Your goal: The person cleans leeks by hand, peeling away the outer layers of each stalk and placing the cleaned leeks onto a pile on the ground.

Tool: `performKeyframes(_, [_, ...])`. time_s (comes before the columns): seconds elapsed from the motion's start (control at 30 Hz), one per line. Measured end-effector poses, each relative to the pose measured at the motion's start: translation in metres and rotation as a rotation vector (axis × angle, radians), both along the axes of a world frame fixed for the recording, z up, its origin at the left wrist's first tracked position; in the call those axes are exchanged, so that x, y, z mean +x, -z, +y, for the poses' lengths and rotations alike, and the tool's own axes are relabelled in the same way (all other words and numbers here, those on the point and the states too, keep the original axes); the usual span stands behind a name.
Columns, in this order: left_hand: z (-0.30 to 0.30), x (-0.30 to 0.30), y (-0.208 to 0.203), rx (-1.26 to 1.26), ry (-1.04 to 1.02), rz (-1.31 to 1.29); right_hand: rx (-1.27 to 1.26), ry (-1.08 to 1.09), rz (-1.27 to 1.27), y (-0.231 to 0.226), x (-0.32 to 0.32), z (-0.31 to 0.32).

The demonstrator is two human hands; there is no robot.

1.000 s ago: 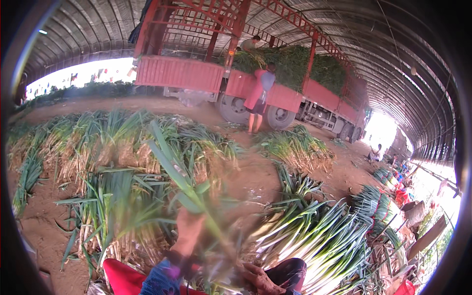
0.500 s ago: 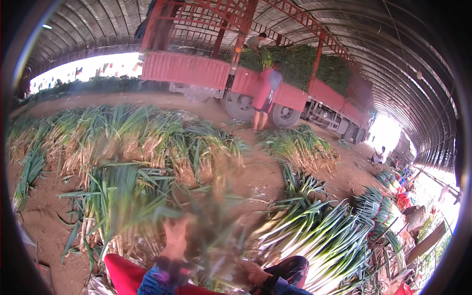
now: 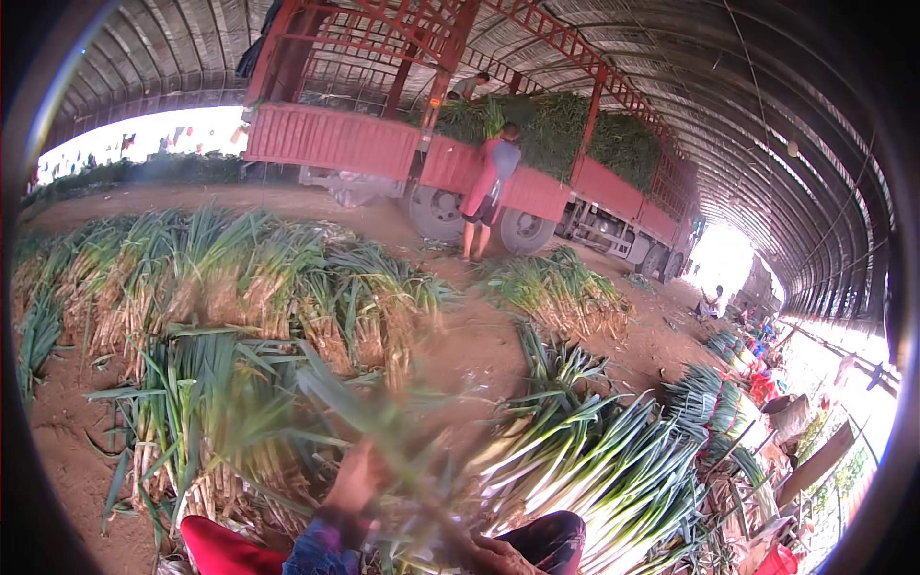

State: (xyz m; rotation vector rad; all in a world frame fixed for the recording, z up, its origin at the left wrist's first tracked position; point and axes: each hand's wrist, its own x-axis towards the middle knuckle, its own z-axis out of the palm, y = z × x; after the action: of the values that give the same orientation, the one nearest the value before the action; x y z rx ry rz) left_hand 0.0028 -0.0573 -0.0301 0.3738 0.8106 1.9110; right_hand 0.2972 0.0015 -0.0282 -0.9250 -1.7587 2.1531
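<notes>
A green onion (image 3: 381, 431), blurred by motion, slants across my lap with its leaves toward the upper left. My right hand (image 3: 500, 553) is closed on its lower end, low in the picture above my dark-clad knee. Against the middle of the stalk is my left hand (image 3: 356, 476); its fingers are smeared and partly hidden by leaves. Left of that hand stands a bunch of untrimmed green onions (image 3: 206, 412) with dry, brownish bases. A heap of cleaned green onions (image 3: 604, 479), white stems toward me, lies right of my right hand.
Rows of green onion bunches (image 3: 220, 278) lie on the dirt floor ahead, with another pile (image 3: 561, 292) to the right. Tied bundles (image 3: 704, 398) stand at the right. A red truck (image 3: 335, 139) loaded with greens is behind, with one person (image 3: 491, 182) beside it and another aboard.
The view has turned slightly right, so the scene sits further left. The green onion has swung across in front of my left hand, and my hands are lower in the picture.
</notes>
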Motion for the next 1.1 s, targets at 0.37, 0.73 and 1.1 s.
performKeyframes(0.37, [-0.034, 0.005, -0.101, 0.06, -0.26, 0.092, 0.506, -0.458, 0.049, 0.091, -0.049, 0.049])
performKeyframes(0.73, [-0.04, 0.005, -0.026, -0.248, -0.379, 0.721, 0.739, -0.303, 0.292, -0.032, -0.152, 0.015])
performKeyframes(1.1, [-0.058, 0.025, -0.033, -0.478, -0.353, 0.921, 1.159, -0.36, 0.032, 0.022, -0.176, 0.026])
